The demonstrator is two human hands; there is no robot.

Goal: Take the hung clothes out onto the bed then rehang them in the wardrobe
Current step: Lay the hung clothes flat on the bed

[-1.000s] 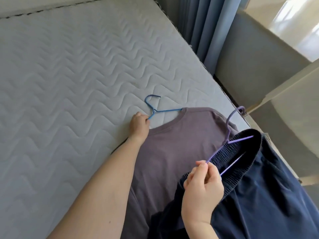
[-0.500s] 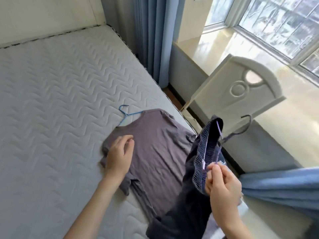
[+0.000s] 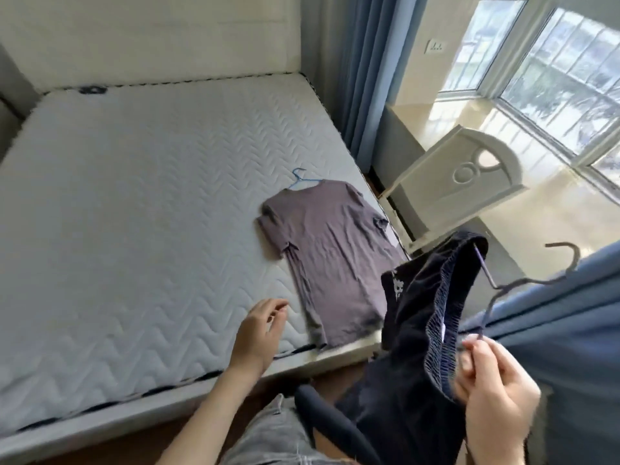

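Note:
A mauve T-shirt (image 3: 330, 256) lies flat on the quilted grey mattress (image 3: 141, 223) near its right edge, still on a blue wire hanger (image 3: 302, 180) whose hook sticks out at the collar. My left hand (image 3: 261, 333) hovers above the mattress just left of the shirt's hem, fingers apart and holding nothing. My right hand (image 3: 493, 397) pinches a purple wire hanger (image 3: 523, 283) that carries dark navy shorts (image 3: 416, 347) by their elastic waistband, held in the air off the bed's corner.
Blue curtains (image 3: 365, 75) hang beside the bed, and more blue fabric (image 3: 570, 330) sits at the right. A white carved panel (image 3: 469, 182) leans between bed and sunlit window ledge. The padded headboard (image 3: 151, 38) lines the far end. A leg in grey trousers (image 3: 275, 434) is below.
My left hand has let go of the shirt's hanger and drawn back to the bed's near edge. The view has pulled back, and my right hand has lifted the shorts off the shirt.

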